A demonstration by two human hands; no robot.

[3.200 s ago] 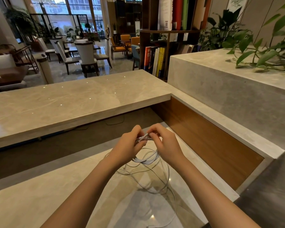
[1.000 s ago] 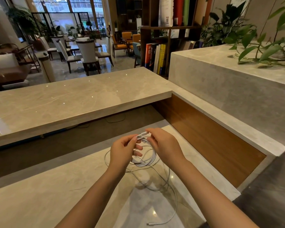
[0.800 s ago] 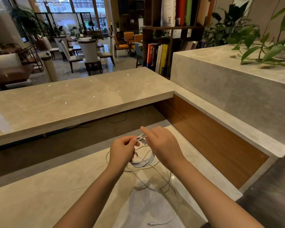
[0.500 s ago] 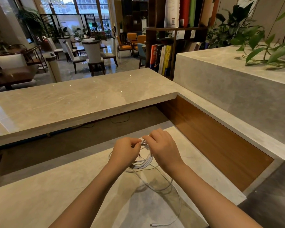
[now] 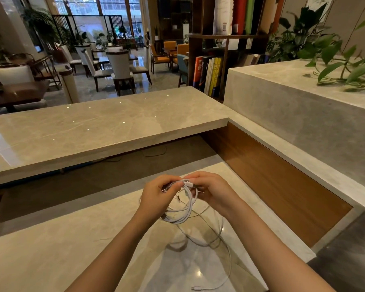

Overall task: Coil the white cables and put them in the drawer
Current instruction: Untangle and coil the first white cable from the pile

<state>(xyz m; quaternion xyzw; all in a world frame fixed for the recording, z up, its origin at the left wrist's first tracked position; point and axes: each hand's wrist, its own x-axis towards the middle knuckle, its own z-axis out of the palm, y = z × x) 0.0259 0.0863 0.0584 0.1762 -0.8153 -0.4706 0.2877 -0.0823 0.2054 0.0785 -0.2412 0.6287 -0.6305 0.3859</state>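
I noted both hands raised together over the lower marble counter (image 5: 57,245), at about six o'clock in the head view. The left hand (image 5: 156,199) was closed around the gathered loops of the white cable (image 5: 185,209); the right hand (image 5: 213,192) pinched the strands at the top of the bundle, just beside the left thumb. The coil hung below the grip, its long axis running roughly twelve to six, loops bellying toward six o'clock. A loose tail trailed onward across the counter, ending in a plug (image 5: 195,288) near the frame's bottom edge. In my judgement the winding was only partly done. To do it well, I would keep the left hand firm on the loops, feed the tail in even turns, and avoid snagging the plug. No drawer was visible.
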